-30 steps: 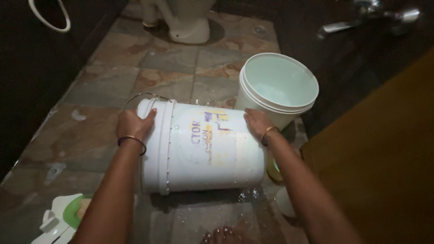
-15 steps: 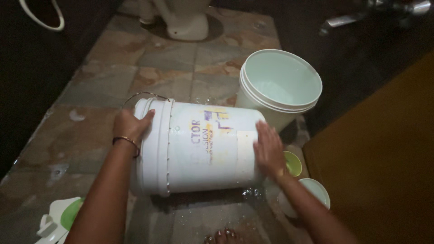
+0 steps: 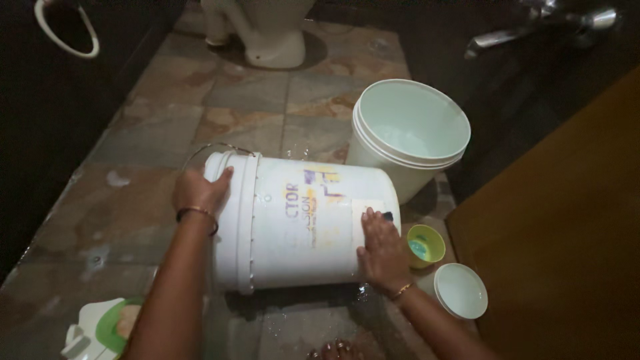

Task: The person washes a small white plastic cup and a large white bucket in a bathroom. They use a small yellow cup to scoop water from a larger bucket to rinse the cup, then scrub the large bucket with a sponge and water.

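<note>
— How does the big bucket look?

— The white bucket (image 3: 293, 223) lies on its side on the wet stone floor (image 3: 153, 127), rim to the left, a faded purple and yellow print on its wall, a thin wire handle (image 3: 212, 148) arching off the rim.

— And the hands?

— The left hand (image 3: 199, 190) hooks the rim, fingers (image 3: 223, 179) curled together over its edge. The right hand (image 3: 380, 250) presses flat on the wall near the base, fingers (image 3: 371, 221) spread apart, clamping nothing.

— What sits near those fingers?

— Just right of the right fingers stand a small yellow-green cup (image 3: 425, 244) and a round white bowl (image 3: 461, 291); beyond them an upright white bucket (image 3: 408, 133) touches the lying one
</note>
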